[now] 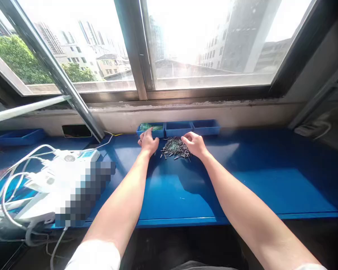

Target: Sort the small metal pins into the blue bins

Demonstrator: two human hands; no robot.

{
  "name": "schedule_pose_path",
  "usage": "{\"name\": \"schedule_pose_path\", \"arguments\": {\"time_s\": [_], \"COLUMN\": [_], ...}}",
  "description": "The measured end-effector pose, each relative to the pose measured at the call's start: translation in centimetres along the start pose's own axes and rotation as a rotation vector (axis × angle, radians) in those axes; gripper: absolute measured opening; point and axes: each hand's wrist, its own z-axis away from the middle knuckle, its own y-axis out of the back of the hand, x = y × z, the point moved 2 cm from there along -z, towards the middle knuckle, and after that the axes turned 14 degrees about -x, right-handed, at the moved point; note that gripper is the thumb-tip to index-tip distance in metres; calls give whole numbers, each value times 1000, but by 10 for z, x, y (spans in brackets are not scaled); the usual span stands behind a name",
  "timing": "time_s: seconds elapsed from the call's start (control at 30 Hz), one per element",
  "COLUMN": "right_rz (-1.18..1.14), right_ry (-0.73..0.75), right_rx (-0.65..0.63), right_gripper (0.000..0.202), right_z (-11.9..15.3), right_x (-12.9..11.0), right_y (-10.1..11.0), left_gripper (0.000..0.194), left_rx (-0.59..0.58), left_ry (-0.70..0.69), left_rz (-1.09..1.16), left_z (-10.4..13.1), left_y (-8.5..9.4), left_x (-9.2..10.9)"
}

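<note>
Okay — right hand (196, 144) at the pile of dark pins (174, 149), left hand (148, 143) curled by a blue bin (161, 134) — can't tell whether either grips anything.

white plugs (67, 156) left; trees (25, 62) beyond window (136, 48)

A wide, dark-framed glass window (174, 48), glaring with daylight, stands above a scuffed pale wall (118, 117) and a flat, sunlit blue desk (259, 183).

Beyond the right hand (195, 144), the window (214, 41) is overexposed by daylight; nearer than this hand, a shadow (198, 183) is cast on the table (163, 198).
</note>
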Motion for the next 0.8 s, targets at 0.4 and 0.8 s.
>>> {"name": "schedule_pose_path", "arguments": {"time_s": [0.4,0.8], "right_rz": [34,265], "right_ry": [-6,-59], "right_rx": [-33,-164], "right_gripper": [21,42], "right_z": [1,1], "right_x": [0,6], "right_y": [0,-3], "left_gripper": [55,28], "left_rx": [35,-323], "left_ry": [8,-104], "left_rz": [102,97], "left_z": [6,14], "left_y": [7,0], "left_x": [2,9]}}
